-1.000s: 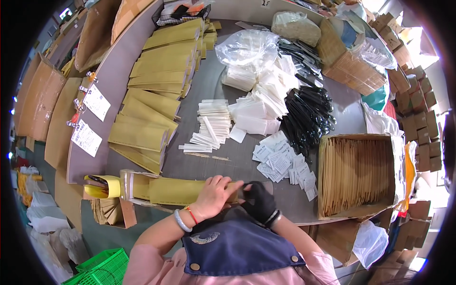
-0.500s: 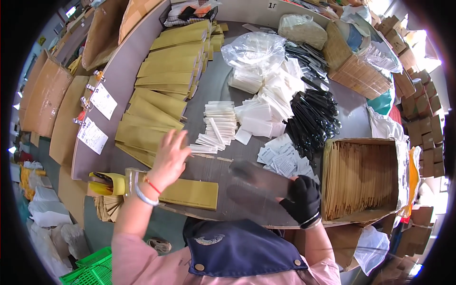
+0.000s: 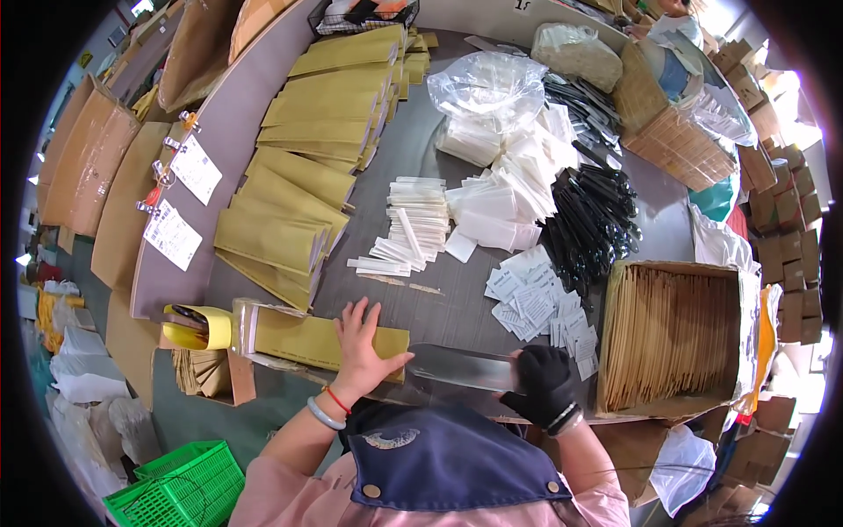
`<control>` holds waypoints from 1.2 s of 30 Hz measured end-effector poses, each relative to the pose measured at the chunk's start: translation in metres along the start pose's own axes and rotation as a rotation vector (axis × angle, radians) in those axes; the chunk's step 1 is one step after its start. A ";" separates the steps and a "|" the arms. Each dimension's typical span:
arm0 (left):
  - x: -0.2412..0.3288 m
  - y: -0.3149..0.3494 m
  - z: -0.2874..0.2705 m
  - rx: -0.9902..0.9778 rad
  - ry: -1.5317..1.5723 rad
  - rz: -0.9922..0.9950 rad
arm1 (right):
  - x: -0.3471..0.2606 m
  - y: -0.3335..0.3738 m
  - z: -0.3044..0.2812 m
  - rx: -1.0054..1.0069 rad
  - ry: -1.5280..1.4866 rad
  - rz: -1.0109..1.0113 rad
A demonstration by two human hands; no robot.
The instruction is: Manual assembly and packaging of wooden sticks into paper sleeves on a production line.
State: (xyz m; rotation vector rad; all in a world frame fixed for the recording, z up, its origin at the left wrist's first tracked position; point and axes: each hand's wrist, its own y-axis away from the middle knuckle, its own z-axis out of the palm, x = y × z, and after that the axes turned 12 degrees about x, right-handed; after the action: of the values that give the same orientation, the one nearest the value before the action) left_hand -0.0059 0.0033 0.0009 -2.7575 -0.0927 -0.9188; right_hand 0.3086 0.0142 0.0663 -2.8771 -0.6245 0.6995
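A translucent, dark-looking sleeve [image 3: 461, 367] lies at the near edge of the grey table [image 3: 386, 312], just left of the gloved right hand [image 3: 540, 386]. That hand grips the sleeve's right end between thumb and fingers, hiding that end; whether anything lies inside the sleeve is hard to make out. The bare left hand [image 3: 358, 353] is spread, its fingers apart over a flat gold strip [image 3: 299, 339], covering part of it. Its thumb reaches to the sleeve's left end, but I cannot tell whether it touches.

Near and left of the strip stands a yellow container [image 3: 198, 330], its dark contents unclear. Beyond the left hand are small white strips [image 3: 417, 224] and, farther left, overlapping gold packets [image 3: 272, 237] that partly hide one another. Beyond the sleeve, printed slips [image 3: 527, 294] lie in a loose heap, with black glossy pieces [image 3: 590, 215] farther off, too tangled to tell apart. To the right, a carton [image 3: 672, 410] holds tightly packed brown envelopes [image 3: 672, 334]. At the far right, another person [image 3: 674, 28] is cut off by the upper edge.
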 end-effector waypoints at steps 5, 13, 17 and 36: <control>0.005 -0.009 -0.006 -0.066 0.010 0.025 | -0.044 -0.024 0.081 0.024 -0.177 -0.034; -0.034 -0.104 0.002 0.193 -0.066 0.278 | 0.023 -0.012 0.021 0.384 -0.062 0.137; -0.044 -0.106 0.002 0.082 -0.076 0.289 | 0.082 0.033 -0.016 0.500 0.175 0.464; 0.067 -0.171 0.100 -0.010 0.089 0.521 | 0.197 0.129 -0.030 0.415 0.549 0.774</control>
State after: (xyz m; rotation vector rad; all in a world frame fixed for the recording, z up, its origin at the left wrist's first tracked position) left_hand 0.0833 0.1923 -0.0024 -2.5407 0.6142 -0.8841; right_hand 0.5284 -0.0216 -0.0152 -2.6452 0.6494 0.0387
